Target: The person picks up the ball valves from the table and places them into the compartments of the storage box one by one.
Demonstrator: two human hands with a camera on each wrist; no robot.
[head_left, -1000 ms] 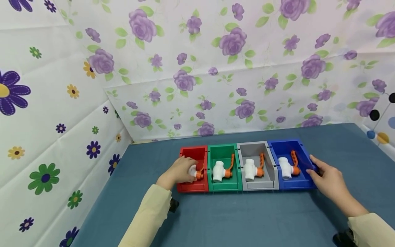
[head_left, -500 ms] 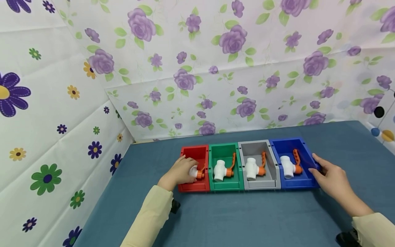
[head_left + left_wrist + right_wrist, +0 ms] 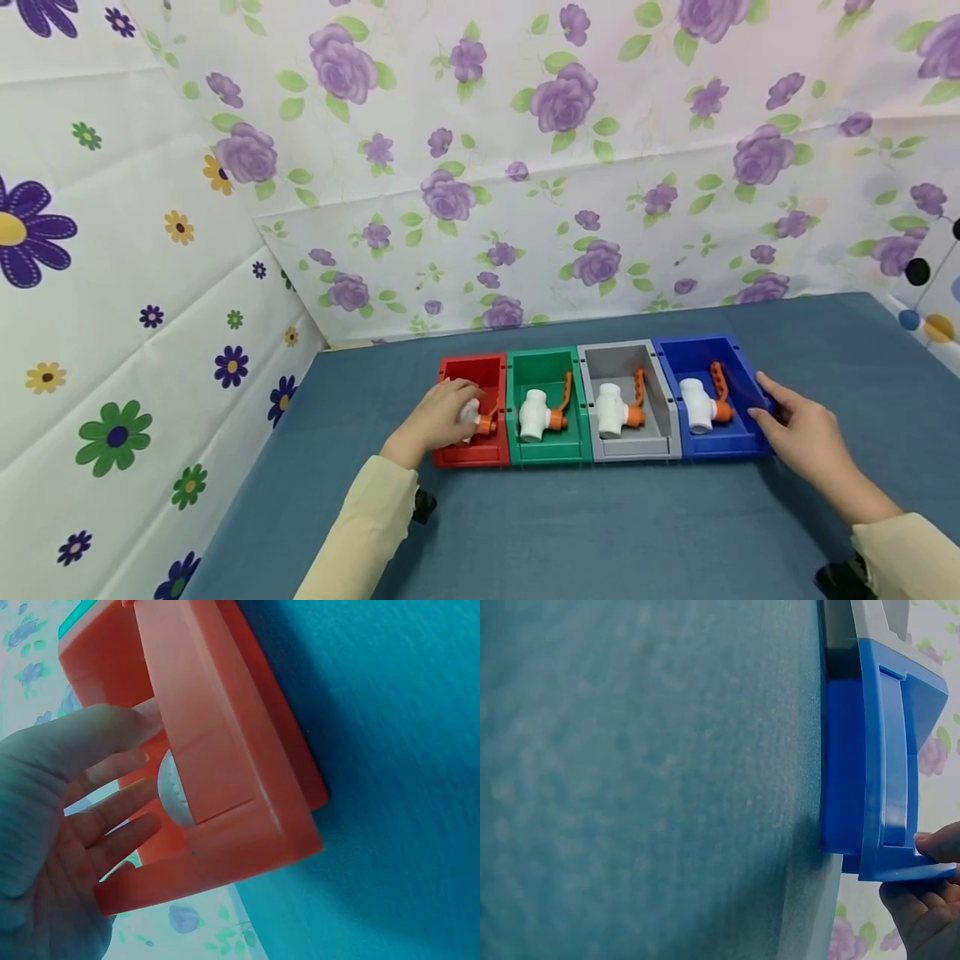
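Observation:
My left hand (image 3: pixel 441 417) reaches into the red bin (image 3: pixel 490 454) over a white valve with an orange handle (image 3: pixel 486 423). In the left wrist view its fingers (image 3: pixel 124 802) are spread and loosely bent beside the white valve end (image 3: pixel 174 791), mostly hidden by the bin's front wall. My right hand (image 3: pixel 806 433) pinches the side wall of the blue bin (image 3: pixel 727 446), thumb inside and fingers outside. The blue bin holds a like valve (image 3: pixel 699 407). More such valves lie in the green bin (image 3: pixel 551 452), one valve (image 3: pixel 534 415), and the grey bin (image 3: pixel 637 450), one valve (image 3: pixel 611 411).
The bins stand side by side in a row on the blue-grey tabletop (image 3: pixel 585 533). Behind them hangs a white sheet with purple roses (image 3: pixel 450 196). A daisy-patterned sheet (image 3: pixel 150 250) lines the left side.
The view has shifted slightly. Over the red bin my left fingers seem a little looser, with more of the white valve showing. My right hand keeps its grip on the blue bin.

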